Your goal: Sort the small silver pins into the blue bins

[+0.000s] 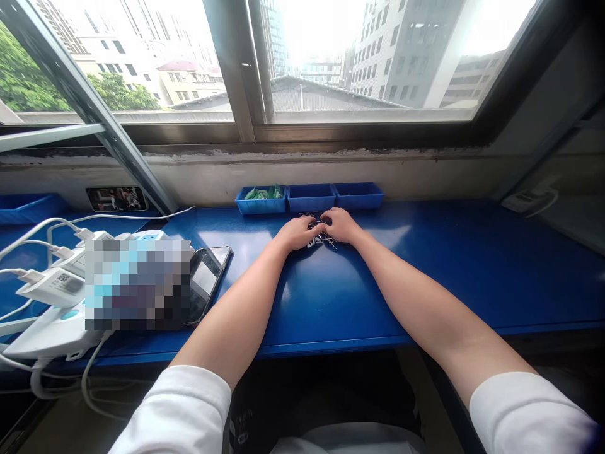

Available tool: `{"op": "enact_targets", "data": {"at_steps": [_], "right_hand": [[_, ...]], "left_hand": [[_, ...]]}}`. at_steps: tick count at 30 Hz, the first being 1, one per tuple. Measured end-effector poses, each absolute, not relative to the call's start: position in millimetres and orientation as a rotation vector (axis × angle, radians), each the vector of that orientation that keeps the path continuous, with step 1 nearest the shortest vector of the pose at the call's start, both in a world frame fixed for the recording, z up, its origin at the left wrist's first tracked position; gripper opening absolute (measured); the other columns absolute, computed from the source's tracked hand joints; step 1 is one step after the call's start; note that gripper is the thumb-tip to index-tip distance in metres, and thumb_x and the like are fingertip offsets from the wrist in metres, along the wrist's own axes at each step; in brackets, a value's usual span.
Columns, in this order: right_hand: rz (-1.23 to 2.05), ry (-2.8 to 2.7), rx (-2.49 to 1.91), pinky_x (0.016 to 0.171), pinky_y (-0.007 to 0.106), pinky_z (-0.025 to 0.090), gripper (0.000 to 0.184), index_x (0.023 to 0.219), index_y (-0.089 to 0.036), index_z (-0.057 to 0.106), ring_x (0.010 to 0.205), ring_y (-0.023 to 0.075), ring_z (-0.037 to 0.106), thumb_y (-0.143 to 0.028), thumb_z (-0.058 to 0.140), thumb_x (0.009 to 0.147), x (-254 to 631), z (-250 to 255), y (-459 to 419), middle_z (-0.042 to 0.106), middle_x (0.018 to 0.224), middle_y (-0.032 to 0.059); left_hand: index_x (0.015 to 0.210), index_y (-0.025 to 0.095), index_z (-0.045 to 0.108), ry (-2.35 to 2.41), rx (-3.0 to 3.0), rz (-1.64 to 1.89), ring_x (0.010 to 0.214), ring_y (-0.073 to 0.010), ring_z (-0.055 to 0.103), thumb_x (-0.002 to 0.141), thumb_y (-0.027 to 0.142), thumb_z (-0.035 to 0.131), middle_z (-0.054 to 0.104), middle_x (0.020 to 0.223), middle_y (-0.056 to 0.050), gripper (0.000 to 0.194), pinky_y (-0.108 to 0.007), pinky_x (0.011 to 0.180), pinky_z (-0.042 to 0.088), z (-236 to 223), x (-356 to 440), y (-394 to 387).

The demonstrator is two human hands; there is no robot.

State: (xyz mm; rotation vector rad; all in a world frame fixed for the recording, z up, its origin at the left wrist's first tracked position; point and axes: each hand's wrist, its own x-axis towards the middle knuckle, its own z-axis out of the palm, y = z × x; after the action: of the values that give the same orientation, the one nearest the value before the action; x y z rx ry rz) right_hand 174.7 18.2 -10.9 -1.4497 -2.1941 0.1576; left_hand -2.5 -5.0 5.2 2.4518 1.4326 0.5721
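A small heap of thin dark and silvery pieces [326, 238], some rod-like, lies on the blue tabletop; their exact kind is too small to tell. My left hand [297, 232] rests at the heap's left side, fingers bent inward and tips down among the pieces. From the right, my right hand [342, 226] curls over the same heap, its thumb and fingers drawn together close to the left fingertips. Whatever sits between the fingertips is too small to name. Just behind the hands, three blue bins stand in a row; the left bin [261, 206] contains green packets.
The middle bin [311, 203] and right bin [359, 200] stand against the wall below the window. On the left lie a phone [210, 277], a white power strip [51, 337] with plugged chargers and cables, and another phone [117, 198] propped up. A metal post [127, 151] rises there.
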Motion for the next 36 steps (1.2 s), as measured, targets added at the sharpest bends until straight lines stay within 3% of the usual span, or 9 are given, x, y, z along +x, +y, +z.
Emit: {"op": "enact_targets", "data": {"at_steps": [9,28,36], "right_hand": [[0.335,-2.101,-1.234,0.072,0.029,0.048,0.016,0.081,-0.021,0.073,0.078,0.0182,0.065,-0.017,0.060,0.074,173.5,-10.9,16.5,0.072,0.084,0.0022],[0.369,-1.972,-1.106,0.082,0.030,0.049,0.021,0.093,-0.020,0.069,0.086,0.0176,0.064,-0.020,0.051,0.082,168.7,2.2,6.3,0.071,0.091,0.0033],[0.463,-1.859,-1.099,0.072,0.029,0.049,0.025,0.099,-0.017,0.064,0.070,0.0156,0.061,-0.026,0.045,0.085,166.9,0.7,8.7,0.066,0.075,0.0023]], "left_hand": [[0.113,0.021,0.062,1.353,2.561,0.552,0.101,-0.0262,0.060,0.083,0.052,0.049,0.066,0.112,-0.008,0.046,-0.030,0.082,0.046,7.4,-2.1,-7.0],[0.109,0.020,0.063,1.419,2.510,0.933,0.099,-0.0203,0.060,0.091,0.032,0.041,0.066,0.107,-0.007,0.031,-0.029,0.088,0.045,2.9,-0.1,0.8],[0.095,0.022,0.065,1.499,2.476,0.979,0.089,-0.0195,0.060,0.091,0.030,0.040,0.066,0.098,-0.006,0.026,-0.029,0.080,0.046,4.3,0.1,-0.5]]}}
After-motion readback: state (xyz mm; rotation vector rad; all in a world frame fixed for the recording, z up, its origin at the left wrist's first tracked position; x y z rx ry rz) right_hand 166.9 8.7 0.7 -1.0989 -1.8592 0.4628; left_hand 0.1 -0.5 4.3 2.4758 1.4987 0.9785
